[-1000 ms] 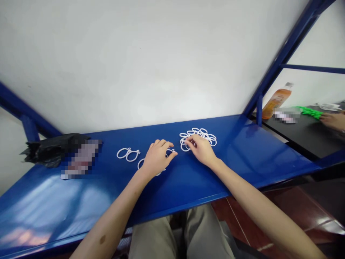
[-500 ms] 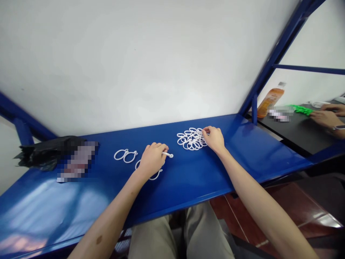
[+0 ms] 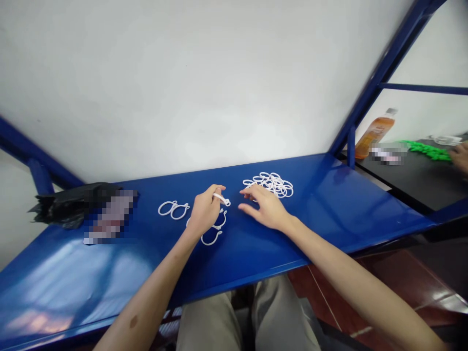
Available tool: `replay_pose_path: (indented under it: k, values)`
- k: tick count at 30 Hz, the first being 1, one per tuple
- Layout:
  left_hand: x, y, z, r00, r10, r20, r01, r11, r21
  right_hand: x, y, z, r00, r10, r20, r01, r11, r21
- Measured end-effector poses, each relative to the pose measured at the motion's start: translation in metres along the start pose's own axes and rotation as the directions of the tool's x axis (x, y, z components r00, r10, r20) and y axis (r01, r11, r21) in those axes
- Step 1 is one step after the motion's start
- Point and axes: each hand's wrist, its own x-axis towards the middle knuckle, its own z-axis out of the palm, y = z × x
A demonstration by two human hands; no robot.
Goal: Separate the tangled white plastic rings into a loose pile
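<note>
On the blue counter (image 3: pixel 256 253), our left hand (image 3: pixel 206 207) grasps a white ring (image 3: pixel 222 198) between thumb and fingers. We see that ring nearly edge-on, its small looped end pointing towards our right hand (image 3: pixel 266 207). That hand is released, thumb and fingers spread apart, and we see nothing gripped in it. It sits at the near left side of a pile of rings (image 3: pixel 281 184), covering part of it; we cannot tell whether the fingertips touch any of them. The piled rings overlap one another towards the back of the counter.

Below our left hand lie a few loose rings (image 3: pixel 211 244), one partly hidden behind the wrist. Farther left, a pair of rings (image 3: pixel 173 210) lies flat and touching. Near the counter's left end we have a crumpled black bag (image 3: pixel 69 202) and, against it, a packet (image 3: pixel 111 217) whose face is blurred out.

Beyond the frame on our right, a black counter (image 3: pixel 413 183) carries an orange bottle (image 3: pixel 376 135) and a bunch of green pieces (image 3: pixel 429 150), with another person's hand (image 3: pixel 461 156) beside them.
</note>
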Motion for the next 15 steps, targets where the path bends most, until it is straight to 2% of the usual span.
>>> replay_pose_path:
  k: [2, 4, 6, 9, 12, 15]
  values:
    - [-0.004, 0.003, 0.005, 1.0, 0.016, 0.017, -0.016, 1.0, -0.018, -0.002, -0.012, 0.008, 0.998, -0.026, 0.06, 0.026, 1.0, 0.0]
    - [-0.007, 0.006, 0.01, 0.997, 0.043, 0.064, -0.043, 0.999, -0.009, -0.005, -0.014, 0.013, 0.997, -0.025, 0.071, 0.025, 1.0, 0.001]
    - [-0.009, 0.009, 0.014, 0.989, 0.086, 0.122, -0.09, 0.996, 0.029, -0.005, -0.011, 0.015, 0.999, 0.001, 0.05, -0.004, 0.999, 0.05]
    - [-0.01, 0.01, 0.018, 0.972, 0.164, 0.17, -0.192, 0.967, 0.167, -0.003, -0.004, 0.013, 0.993, 0.11, -0.032, -0.099, 0.966, 0.237]
    - [-0.011, 0.009, 0.02, 0.963, 0.224, 0.15, -0.258, 0.925, 0.279, 0.0, 0.0, 0.012, 0.973, 0.228, -0.047, -0.184, 0.876, 0.447]
    - [-0.012, 0.007, 0.02, 0.949, 0.301, 0.089, -0.314, 0.921, 0.231, 0.001, 0.001, 0.011, 0.961, 0.276, -0.004, -0.234, 0.822, 0.519]
